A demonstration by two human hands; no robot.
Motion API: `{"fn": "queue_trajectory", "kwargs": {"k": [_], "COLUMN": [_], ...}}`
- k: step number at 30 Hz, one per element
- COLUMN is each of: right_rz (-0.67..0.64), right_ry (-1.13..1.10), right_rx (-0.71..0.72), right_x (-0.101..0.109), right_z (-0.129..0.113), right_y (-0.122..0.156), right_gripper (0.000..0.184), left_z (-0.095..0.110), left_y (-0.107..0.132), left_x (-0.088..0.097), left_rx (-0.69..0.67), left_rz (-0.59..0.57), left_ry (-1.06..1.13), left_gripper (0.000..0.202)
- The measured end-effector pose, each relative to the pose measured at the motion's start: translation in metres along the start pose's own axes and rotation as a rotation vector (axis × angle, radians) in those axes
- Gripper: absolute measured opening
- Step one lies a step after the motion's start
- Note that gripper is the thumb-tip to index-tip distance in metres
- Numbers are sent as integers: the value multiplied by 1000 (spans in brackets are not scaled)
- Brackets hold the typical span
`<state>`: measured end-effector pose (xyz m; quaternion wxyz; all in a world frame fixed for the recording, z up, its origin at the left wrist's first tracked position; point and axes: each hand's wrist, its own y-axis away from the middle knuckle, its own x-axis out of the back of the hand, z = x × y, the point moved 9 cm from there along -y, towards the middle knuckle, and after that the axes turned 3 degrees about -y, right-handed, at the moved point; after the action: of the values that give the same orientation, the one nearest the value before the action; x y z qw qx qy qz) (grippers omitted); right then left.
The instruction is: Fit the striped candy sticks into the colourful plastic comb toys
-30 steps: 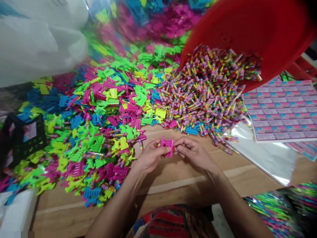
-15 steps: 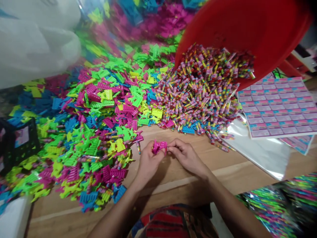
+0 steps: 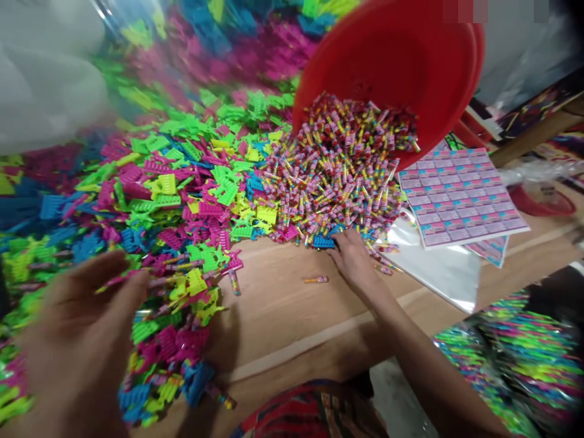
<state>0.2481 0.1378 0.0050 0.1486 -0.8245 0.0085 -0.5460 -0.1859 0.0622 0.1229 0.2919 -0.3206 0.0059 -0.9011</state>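
My left hand (image 3: 86, 334), blurred and close to the camera, is over the left side of a heap of bright plastic pieces (image 3: 201, 207). Its thumb and fingers are apart, and a thin pink piece (image 3: 116, 281) shows in the gap, apparently beyond them. At the front of the pile of small wrapped candy tubes (image 3: 337, 164), my right hand (image 3: 353, 261) has its fingertips closed on the end of a blue slatted plastic piece (image 3: 323, 242). One candy tube (image 3: 316, 280) lies alone on the wooden table (image 3: 274, 304).
A red basin (image 3: 387, 55) is tipped over behind the candy tubes. Printed label sheets (image 3: 463, 198) and clear plastic film (image 3: 438, 267) lie to the right. Filled bags of colourful items (image 3: 511, 359) sit lower right. White sacking (image 3: 50, 79) rises at the upper left.
Both hands were together on a magenta plastic piece. They have parted: the left moved left over the heap, the right reached forward to the blue piece. The camera view has turned right.
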Motion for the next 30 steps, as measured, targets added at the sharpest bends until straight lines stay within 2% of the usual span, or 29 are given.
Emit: {"fn": "queue_trajectory", "kwargs": {"k": [2, 4, 6, 9, 11, 13, 14, 16, 18, 23, 26, 30], "right_rz": [5, -7, -6, 51, 61, 4, -42, -119, -153, -246, -251, -272], "right_ry": [-6, -62, -142, -257, -323, -389, -422, -466, -469, -364, -318, -356], "right_rx": [18, 32, 45, 66, 108, 180, 214, 222, 166, 126, 112, 109], "right_x": [-6, -7, -2, 11, 18, 18, 16, 11, 7, -15, -22, -24], "right_z": [-6, -14, -22, -31, -40, -55, -62, -69, -66, -61, -63, -73], "right_y": [2, 7, 13, 25, 32, 37, 39, 42, 43, 50, 48, 42], "right_gripper": [19, 18, 20, 28, 30, 31, 32, 36, 37, 20, 17, 15], "left_z": [6, 11, 11, 11, 18, 25, 26, 21, 10, -16, -18, -11], "left_y": [18, 44, 75, 117, 141, 154, 156, 150, 139, 114, 111, 114], "left_x": [-51, -118, -175, -233, -254, -263, -264, -261, -254, -227, -218, -215], "left_rx": [24, 87, 230, 503, 667, 757, 771, 758, 739, 714, 714, 726], "left_rz": [-148, -439, -690, -942, -1105, -1212, -1222, -1161, -1049, -801, -749, -726], "left_ry": [116, 282, 468, 729, 872, 951, 960, 930, 879, 795, 793, 838], "left_gripper": [43, 35, 34, 44, 49, 49, 47, 47, 49, 49, 48, 47]}}
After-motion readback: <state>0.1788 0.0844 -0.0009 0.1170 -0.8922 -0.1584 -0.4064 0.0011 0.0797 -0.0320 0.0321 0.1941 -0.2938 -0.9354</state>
